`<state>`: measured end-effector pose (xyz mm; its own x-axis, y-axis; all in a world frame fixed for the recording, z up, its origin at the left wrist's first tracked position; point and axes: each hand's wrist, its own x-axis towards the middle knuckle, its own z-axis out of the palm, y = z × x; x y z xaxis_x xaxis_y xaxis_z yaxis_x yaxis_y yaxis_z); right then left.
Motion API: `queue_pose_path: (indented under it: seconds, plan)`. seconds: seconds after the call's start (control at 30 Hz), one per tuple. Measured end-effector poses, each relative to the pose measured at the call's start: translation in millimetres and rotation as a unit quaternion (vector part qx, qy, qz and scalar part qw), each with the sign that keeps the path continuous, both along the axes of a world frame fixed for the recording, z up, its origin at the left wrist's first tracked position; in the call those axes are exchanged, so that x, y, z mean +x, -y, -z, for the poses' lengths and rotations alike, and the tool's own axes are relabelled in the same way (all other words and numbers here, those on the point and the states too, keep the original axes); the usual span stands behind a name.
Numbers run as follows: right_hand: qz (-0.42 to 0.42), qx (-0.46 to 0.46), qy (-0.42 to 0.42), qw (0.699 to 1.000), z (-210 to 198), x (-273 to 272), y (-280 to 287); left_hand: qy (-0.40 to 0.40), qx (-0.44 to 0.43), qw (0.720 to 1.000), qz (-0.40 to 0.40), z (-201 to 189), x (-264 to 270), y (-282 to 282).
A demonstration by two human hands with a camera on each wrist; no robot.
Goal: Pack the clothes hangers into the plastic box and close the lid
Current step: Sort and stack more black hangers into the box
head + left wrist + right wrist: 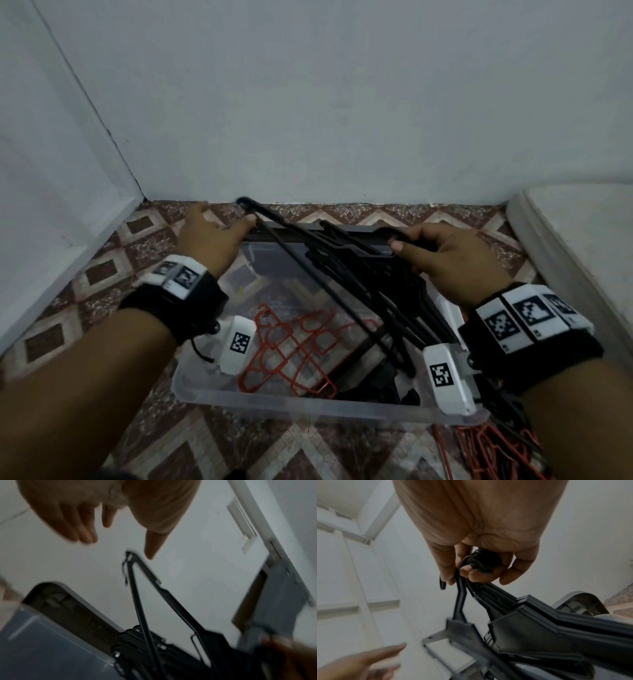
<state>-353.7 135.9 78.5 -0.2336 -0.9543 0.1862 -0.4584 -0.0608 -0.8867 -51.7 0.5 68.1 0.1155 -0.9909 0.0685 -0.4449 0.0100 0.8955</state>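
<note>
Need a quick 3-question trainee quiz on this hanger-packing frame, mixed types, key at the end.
1. True or false: the right hand has its grip on the hooks of the bundle of black plastic hangers.
2. What colour is the hanger lying flat inside the clear plastic box?
3. The left hand is: A) gripping a hanger, B) open with fingers spread, C) out of view.

Key: 1 true; 2 red; 3 B.

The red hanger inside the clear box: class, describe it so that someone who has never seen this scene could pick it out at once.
Start at the clear plastic storage box on the patterned tiled floor. Inside, on its bottom near the front wall, lies the flat red lattice-shaped plastic hanger, left of the bundle of black plastic hangers that the right hand grips. It alone in the box is red.
</note>
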Motion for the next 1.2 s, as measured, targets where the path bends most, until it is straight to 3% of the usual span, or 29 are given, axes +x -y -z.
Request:
queue_pose_path:
  seconds: [0.03, 0.07, 0.13, 0.2, 0.27, 0.4, 0.53, 0.67, 0.77, 1.0, 1.2]
  plan:
    - [0.001, -0.001, -0.029, 1.0, 0.5, 4.4, 0.2, 0.081, -0.076, 0.993, -0.04, -0.5, -4.7, -6.6]
    - [0.004, 0.004, -0.071, 0.997, 1.0, 9.2, 0.4, 0.137, -0.163, 0.977, -0.026, -2.7, -13.9, -17.7]
    - [0.009, 0.027, -0.149, 0.988, 1.5, 18.4, 0.7, 0.206, -0.222, 0.944, 0.13, -8.3, -43.0, -44.6]
    - [0.0, 0.042, -0.174, 0.984, 2.0, 26.7, 0.8, 0.218, -0.14, 0.918, 0.299, -6.5, -74.0, -69.6]
    - [-0.019, 0.05, -0.178, 0.983, 1.5, 32.3, 0.0, 0.171, -0.045, 0.917, 0.358, -4.8, -98.3, -84.8]
    - [-0.114, 0.089, -0.156, 0.977, -3.1, 35.9, -7.6, 0.115, 0.045, 0.957, 0.263, 0.8, -114.2, -85.3]
    - [-0.12, 0.129, -0.173, 0.969, 0.6, 32.1, -8.5, 0.106, 0.122, 0.96, 0.227, 2.1, -99.0, -67.2]
    - [-0.055, 0.145, -0.17, 0.973, 5.0, 15.0, -5.3, 0.327, -0.009, 0.913, 0.244, -10.1, -72.0, -51.0]
    - [-0.026, 0.156, -0.184, 0.97, 6.6, 4.7, -4.9, 0.391, -0.078, 0.896, 0.198, -18.3, -56.2, -43.3]
    - [0.052, 0.172, -0.203, 0.963, 6.2, -19.0, -7.2, 0.428, -0.16, 0.863, 0.214, -51.8, -21.6, -33.6]
    - [0.061, 0.181, -0.216, 0.957, 5.6, -18.8, -6.7, 0.435, -0.161, 0.81, 0.358, -62.8, -11.6, -40.5]
